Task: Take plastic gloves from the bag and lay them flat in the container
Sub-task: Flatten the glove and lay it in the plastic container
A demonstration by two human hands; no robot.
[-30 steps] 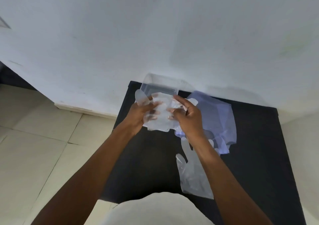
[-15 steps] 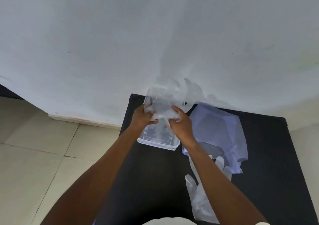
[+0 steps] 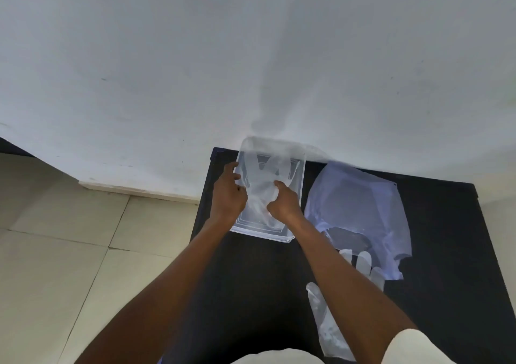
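Observation:
A clear rectangular container [image 3: 301, 174] stands on the far left part of the black table [image 3: 446, 238], against the wall. Inside it lies a clear plastic glove [image 3: 261, 179], fingers spread toward the wall. My left hand [image 3: 227, 194] and my right hand [image 3: 283, 203] are both down in the container, pinching the glove's wrist end. To the right lies the pale bluish plastic bag [image 3: 360, 210], flattened. Another clear glove [image 3: 332, 327] lies on the table near me, partly under my right forearm.
A white wall [image 3: 251, 56] rises right behind the table. Beige floor tiles [image 3: 55, 266] spread to the left of the table's left edge. My white clothing [image 3: 279, 358] shows at the bottom edge.
My hands carried the glove from above the table down into the container. It now lies spread out inside, no longer bunched. The view tilted slightly.

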